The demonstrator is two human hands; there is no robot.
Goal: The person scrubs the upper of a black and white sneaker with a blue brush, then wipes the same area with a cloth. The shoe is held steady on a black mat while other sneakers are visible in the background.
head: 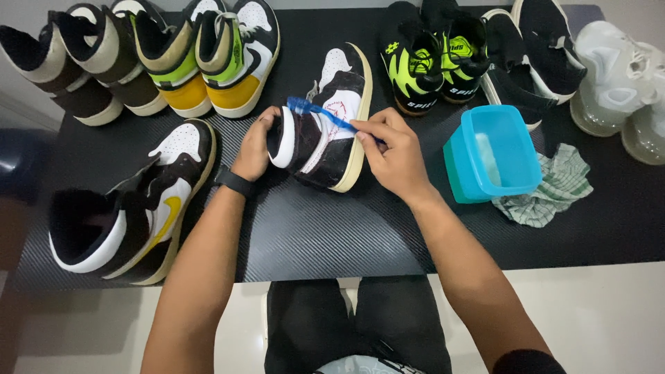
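A black and white high-top sneaker [331,114] lies on its side in the middle of the black mat [312,228]. My left hand [255,147], with a black watch on the wrist, grips the sneaker's heel and collar. My right hand [393,154] holds a blue toothbrush [320,113] by the handle. The brush head rests on the sneaker's upper near the ankle.
A matching high-top with a yellow logo [135,204] lies at the left. A blue tub [493,152] and a checked cloth [554,187] sit at the right. Several more shoes line the mat's far edge, including a yellow-soled pair [208,55], a neon green pair [436,59] and whitish ones [620,76].
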